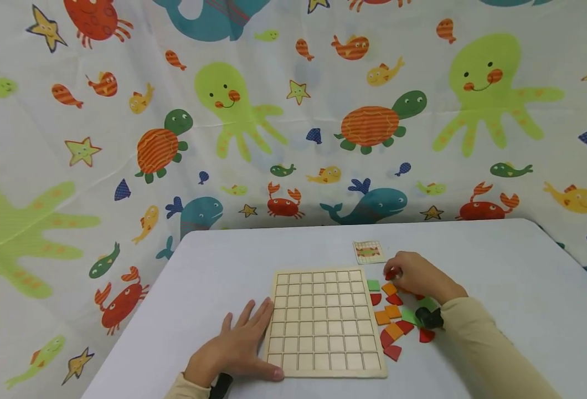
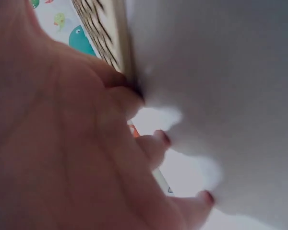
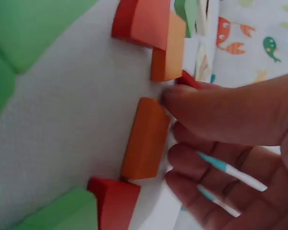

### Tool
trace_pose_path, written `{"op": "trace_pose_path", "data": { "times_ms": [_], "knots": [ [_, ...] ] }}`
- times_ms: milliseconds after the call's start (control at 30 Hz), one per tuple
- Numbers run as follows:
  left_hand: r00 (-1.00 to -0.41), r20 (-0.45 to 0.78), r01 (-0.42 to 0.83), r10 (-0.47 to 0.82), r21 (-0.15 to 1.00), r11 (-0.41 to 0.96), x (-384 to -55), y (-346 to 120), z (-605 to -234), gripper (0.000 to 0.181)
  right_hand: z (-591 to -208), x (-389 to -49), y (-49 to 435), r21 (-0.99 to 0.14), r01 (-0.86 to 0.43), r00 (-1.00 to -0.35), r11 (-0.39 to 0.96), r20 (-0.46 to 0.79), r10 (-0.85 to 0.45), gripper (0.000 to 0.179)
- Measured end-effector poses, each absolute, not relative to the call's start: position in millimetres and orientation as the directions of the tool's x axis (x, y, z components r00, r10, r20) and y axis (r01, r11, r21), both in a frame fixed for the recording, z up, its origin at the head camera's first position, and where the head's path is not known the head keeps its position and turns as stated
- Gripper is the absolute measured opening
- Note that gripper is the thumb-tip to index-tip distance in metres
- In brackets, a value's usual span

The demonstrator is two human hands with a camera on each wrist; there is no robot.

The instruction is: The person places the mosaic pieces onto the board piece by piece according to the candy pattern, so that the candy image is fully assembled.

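Note:
A square wooden grid board (image 1: 327, 321) lies on the white table. My left hand (image 1: 236, 346) rests at its left side, fingers spread, with the thumb by the near left corner; in the left wrist view fingertips touch the board's edge (image 2: 119, 28). To the right of the board, my right hand (image 1: 418, 276) pinches a red piece (image 1: 390, 274) between thumb and fingers; its shape is mostly hidden. Below that hand lie an orange square (image 1: 389, 288) and a red quarter-circle piece (image 1: 394, 299). The right wrist view shows an orange piece (image 3: 146, 139) close beside the fingertips.
Several loose orange, red and green pieces lie along the board's right side, among them a green square (image 1: 373, 285) and a red piece (image 1: 392, 352). A pattern card (image 1: 368, 252) with a crab picture lies beyond the board. A sea-animal printed cloth (image 1: 253, 166) hangs behind the table.

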State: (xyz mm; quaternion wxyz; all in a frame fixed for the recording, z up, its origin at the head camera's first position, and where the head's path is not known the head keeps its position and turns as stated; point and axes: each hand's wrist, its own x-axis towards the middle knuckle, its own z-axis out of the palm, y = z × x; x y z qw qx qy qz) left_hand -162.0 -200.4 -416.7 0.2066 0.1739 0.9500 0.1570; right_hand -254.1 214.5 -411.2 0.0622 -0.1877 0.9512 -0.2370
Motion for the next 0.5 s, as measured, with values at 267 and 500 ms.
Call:
{"op": "trace_pose_path", "data": {
  "times_ms": [267, 500],
  "knots": [
    [-0.838, -0.354, 0.275, 0.415, 0.383, 0.882, -167.4, -208.8, -425.8, 0.144, -417.5, -259.1, 210.1, -0.463, -0.350, -0.922, 0.815, 0.017, -0.386, 0.010],
    [-0.827, -0.338, 0.309, 0.449, 0.393, 0.866, -174.7, -211.9, -434.6, 0.148, -417.5, -257.5, 212.0, -0.517, -0.288, -0.947, 0.806, 0.030, -0.320, 0.015]
  ]
}}
